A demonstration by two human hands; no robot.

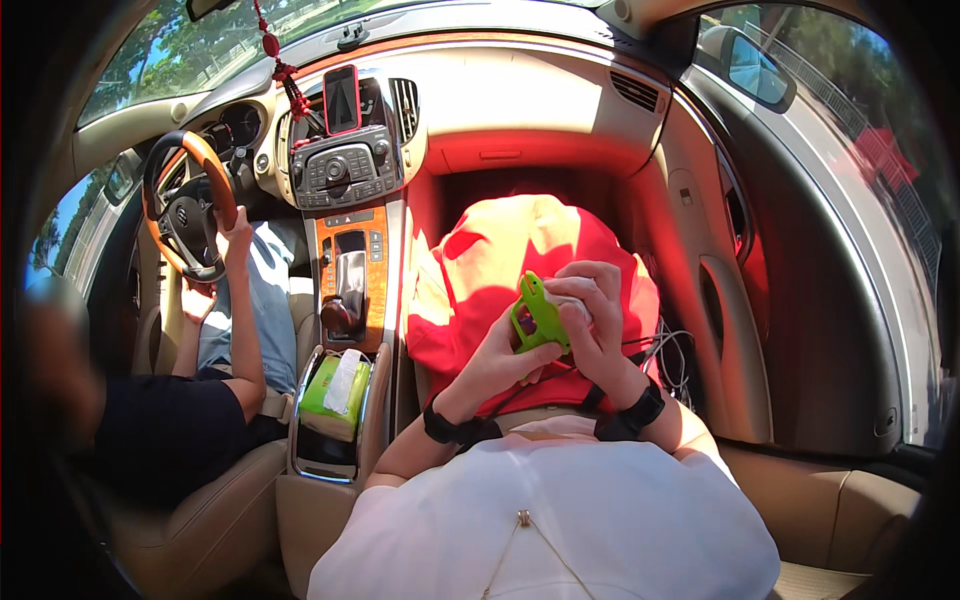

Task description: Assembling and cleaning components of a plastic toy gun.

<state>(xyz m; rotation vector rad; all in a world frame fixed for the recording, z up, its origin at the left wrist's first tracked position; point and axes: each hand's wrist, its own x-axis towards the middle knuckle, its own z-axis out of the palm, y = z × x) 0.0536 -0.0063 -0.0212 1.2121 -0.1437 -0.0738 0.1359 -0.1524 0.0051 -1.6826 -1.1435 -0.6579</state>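
Observation:
Above my lap, my left hand (500, 358) is closed around a lime-green plastic piece (535, 305) with a rounded upper tip and an opening in its side. My left thumb lies across its lower end. Close against its right side, my right hand (597, 315) has its fingers bent together. Something whitish (577, 298) shows between those fingers, too small to name. Red cloth (510, 235) covers my legs below both hands. Each wrist wears a dark band.
At left a driver's hand (235, 238) holds the steering wheel (205, 165). The console carries a gear lever (340, 315) and a green tissue pack (333, 395). A phone (342, 100) is mounted by the dashboard. White cables (675, 355) lie beside my right leg, near the door (735, 345).

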